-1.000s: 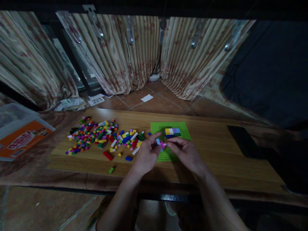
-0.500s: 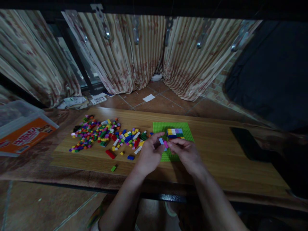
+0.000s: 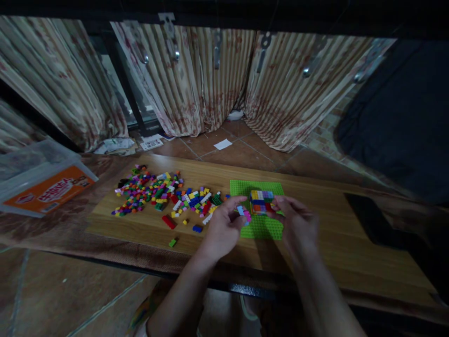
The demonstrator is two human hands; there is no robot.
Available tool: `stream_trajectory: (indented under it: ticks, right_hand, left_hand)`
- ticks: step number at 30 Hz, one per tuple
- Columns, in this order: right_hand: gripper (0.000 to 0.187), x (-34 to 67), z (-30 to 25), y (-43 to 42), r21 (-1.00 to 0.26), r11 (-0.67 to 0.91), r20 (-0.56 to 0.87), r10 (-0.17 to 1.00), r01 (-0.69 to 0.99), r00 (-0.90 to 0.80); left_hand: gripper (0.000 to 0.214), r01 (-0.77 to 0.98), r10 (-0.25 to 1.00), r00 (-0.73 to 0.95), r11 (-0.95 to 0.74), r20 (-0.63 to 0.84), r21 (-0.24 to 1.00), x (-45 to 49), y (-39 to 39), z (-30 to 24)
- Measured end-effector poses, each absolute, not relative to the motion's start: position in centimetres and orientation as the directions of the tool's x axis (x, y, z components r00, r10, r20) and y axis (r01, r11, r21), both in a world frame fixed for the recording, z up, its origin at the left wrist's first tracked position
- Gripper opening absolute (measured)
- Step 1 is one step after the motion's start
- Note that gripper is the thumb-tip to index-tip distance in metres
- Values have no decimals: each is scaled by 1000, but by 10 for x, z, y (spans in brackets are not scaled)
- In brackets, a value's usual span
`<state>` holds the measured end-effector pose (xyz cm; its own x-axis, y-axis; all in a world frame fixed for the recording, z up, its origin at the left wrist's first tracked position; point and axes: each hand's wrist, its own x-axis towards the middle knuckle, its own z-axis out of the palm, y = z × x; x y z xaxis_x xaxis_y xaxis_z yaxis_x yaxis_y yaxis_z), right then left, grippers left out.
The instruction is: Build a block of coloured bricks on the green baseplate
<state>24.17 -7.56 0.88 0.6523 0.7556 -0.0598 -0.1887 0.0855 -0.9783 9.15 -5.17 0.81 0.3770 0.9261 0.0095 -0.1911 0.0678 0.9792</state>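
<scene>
My left hand (image 3: 224, 224) is closed, pinching a small piece of joined light blue and pink toy bricks (image 3: 244, 214) between thumb and fingers. It hovers over the left part of a green studded baseplate (image 3: 268, 229). My right hand (image 3: 298, 222), slightly blurred, has its thumb and fingers closed at the right end of a multicoloured block of stacked bricks (image 3: 260, 199). Yellow, white, blue, purple and red bricks show in that block. The fingers cover its right end, and whether it sits flat on the baseplate or is lifted I cannot tell.
Loose coloured bricks (image 3: 150, 189) spread over the left side of the wooden board (image 3: 326, 243). A red brick (image 3: 169, 222), a blue brick (image 3: 197, 229) and a green brick (image 3: 172, 243) lie nearer. A clear plastic box (image 3: 49, 187) stands far left; a dark flat object (image 3: 372, 220) lies right.
My right hand has left the pink and light blue bricks and moved right onto the end of the multicoloured block. My left hand keeps the small piece. The view has shifted slightly.
</scene>
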Motion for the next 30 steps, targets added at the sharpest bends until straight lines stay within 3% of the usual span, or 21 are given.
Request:
stream_trajectory:
  ticks: [4, 9, 16, 19, 22, 26, 30]
  right_hand:
    - [22, 239, 6, -82, -993, -31, 16, 919, 112, 395]
    - [15, 206, -8, -83, -843, 110, 189, 977, 527, 99]
    - [17, 187, -23, -72, -606, 114, 191, 982, 787, 4]
    - [19, 189, -24, -68, -599, 135, 156, 986, 790, -50]
    - [21, 192, -22, -64, -693, 108, 157, 988, 713, 3]
    - [30, 192, -15, -62, -924, 13, 87, 980, 383, 179]
    - [32, 184, -8, -63, -994, -35, -17, 985, 103, 171]
  left_hand:
    - [43, -337, 885, 459, 88, 82, 937, 72, -53, 19]
    - [37, -402, 874, 468, 75, 134, 913, 61, -51, 24]
    - [32, -312, 894, 445, 99, 54, 945, 50, -45, 22]
    - [33, -197, 928, 370, 125, -44, 972, 46, -41, 17]
    - [35, -126, 963, 246, 142, -108, 982, 45, -37, 9]
    - [26, -158, 972, 203, 148, -115, 976, 45, -35, 4]
    - [18, -201, 964, 239, 165, -115, 966, 47, -37, 6]
